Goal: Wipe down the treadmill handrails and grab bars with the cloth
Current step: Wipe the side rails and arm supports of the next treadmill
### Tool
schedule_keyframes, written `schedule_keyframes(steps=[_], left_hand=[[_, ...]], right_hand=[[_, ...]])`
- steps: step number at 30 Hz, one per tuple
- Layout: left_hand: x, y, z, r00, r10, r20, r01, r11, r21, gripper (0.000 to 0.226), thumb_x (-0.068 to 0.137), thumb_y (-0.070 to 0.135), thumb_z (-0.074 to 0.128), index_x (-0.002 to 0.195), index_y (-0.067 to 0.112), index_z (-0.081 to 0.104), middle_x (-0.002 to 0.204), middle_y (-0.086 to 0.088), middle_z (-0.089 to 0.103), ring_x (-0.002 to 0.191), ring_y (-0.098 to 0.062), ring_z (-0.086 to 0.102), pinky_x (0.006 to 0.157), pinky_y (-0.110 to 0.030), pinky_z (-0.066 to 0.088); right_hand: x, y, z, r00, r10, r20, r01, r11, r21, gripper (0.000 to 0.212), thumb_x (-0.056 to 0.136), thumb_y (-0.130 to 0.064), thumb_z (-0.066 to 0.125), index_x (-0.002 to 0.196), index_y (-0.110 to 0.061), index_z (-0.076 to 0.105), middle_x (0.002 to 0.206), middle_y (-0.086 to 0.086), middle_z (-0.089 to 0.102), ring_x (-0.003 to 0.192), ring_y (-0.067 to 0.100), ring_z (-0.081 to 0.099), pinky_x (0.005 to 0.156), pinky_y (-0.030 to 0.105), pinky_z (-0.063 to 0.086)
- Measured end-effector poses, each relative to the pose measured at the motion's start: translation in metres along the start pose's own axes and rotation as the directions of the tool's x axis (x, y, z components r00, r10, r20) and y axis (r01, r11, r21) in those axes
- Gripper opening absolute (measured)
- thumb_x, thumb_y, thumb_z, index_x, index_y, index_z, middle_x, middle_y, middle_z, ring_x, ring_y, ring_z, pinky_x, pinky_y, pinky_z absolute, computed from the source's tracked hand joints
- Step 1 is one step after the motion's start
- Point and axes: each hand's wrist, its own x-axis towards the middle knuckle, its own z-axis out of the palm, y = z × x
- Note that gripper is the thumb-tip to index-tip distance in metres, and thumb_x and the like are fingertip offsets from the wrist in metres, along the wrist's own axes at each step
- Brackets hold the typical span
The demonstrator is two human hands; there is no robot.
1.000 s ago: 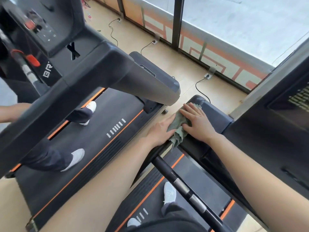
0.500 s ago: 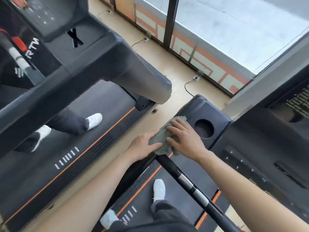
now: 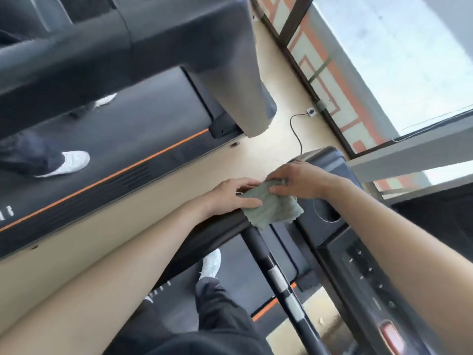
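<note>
A grey-green cloth (image 3: 273, 208) hangs over the top end of my treadmill's left handrail (image 3: 220, 226), where the black grab bar (image 3: 271, 272) with silver sensor bands meets it. My left hand (image 3: 230, 196) holds the cloth's left edge, thumb laid on top of it. My right hand (image 3: 299, 180) pinches the cloth's upper edge from the right, fingers curled around the fabric. The cloth sits between both hands, its lower part hanging loose over the bar joint.
The console (image 3: 371, 272) with buttons and a round cup holder (image 3: 327, 211) lies to the right. A second treadmill (image 3: 153, 119) stands at left with another person's white shoes (image 3: 69, 162) on its belt. A floor cable (image 3: 297, 131) runs toward the window wall.
The view swung right and down. My right hand went from lying flat on the cloth to pinching its upper edge, and the cloth now hangs looser, more spread out.
</note>
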Motion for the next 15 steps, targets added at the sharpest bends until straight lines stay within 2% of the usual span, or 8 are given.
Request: schedule_keyframes(steps=[2,5,9,12,15], left_hand=[[-0.001,-0.006,-0.005,0.999,0.013,0.039,-0.01,0.996,-0.085,0.057,0.085,0.028,0.082,0.138,0.024,0.061,0.13,0.008,0.067,0.121,-0.001,0.061,0.107,-0.024,0.044],[-0.003,-0.019,-0.011,0.997,0.02,0.076,-0.01,0.991,-0.137,0.06,0.081,0.039,0.08,0.137,0.031,0.061,0.137,0.007,0.064,0.131,-0.004,0.056,0.115,-0.031,0.04],[-0.01,-0.033,-0.018,0.995,-0.001,0.104,0.015,0.992,-0.129,0.057,0.075,0.055,0.079,0.128,0.045,0.062,0.138,0.008,0.064,0.133,-0.006,0.054,0.119,-0.041,0.037],[-0.018,-0.043,-0.026,0.991,-0.035,0.129,0.054,0.989,-0.14,0.059,0.07,0.058,0.079,0.125,0.047,0.064,0.136,0.009,0.066,0.131,-0.004,0.054,0.118,-0.04,0.038],[-0.032,-0.055,-0.033,0.989,-0.053,0.14,0.073,0.988,-0.139,0.06,0.07,0.062,0.079,0.126,0.047,0.064,0.138,0.009,0.063,0.132,-0.002,0.053,0.118,-0.038,0.038]], right_hand=[[0.012,-0.001,-0.011,0.991,0.017,0.134,-0.017,1.0,-0.006,0.047,0.091,-0.063,0.052,0.132,-0.042,0.059,0.128,-0.009,0.065,0.119,0.02,0.057,0.109,0.04,0.04],[0.026,-0.005,-0.023,0.96,0.024,0.28,-0.024,1.0,-0.001,0.049,0.087,-0.069,0.054,0.13,-0.048,0.058,0.128,-0.012,0.064,0.114,0.016,0.058,0.105,0.042,0.045],[0.042,-0.018,-0.03,0.897,0.032,0.441,-0.019,0.999,-0.034,0.06,0.083,-0.074,0.059,0.137,-0.05,0.053,0.136,-0.016,0.056,0.121,0.014,0.051,0.109,0.041,0.038],[0.053,-0.032,-0.031,0.855,0.011,0.519,0.0,1.0,-0.022,0.06,0.086,-0.073,0.056,0.139,-0.048,0.052,0.13,-0.018,0.055,0.12,0.011,0.049,0.102,0.032,0.032],[0.061,-0.049,-0.026,0.829,-0.019,0.559,0.014,1.0,0.014,0.054,0.087,-0.073,0.053,0.136,-0.05,0.056,0.127,-0.02,0.057,0.119,0.011,0.051,0.099,0.03,0.03]])
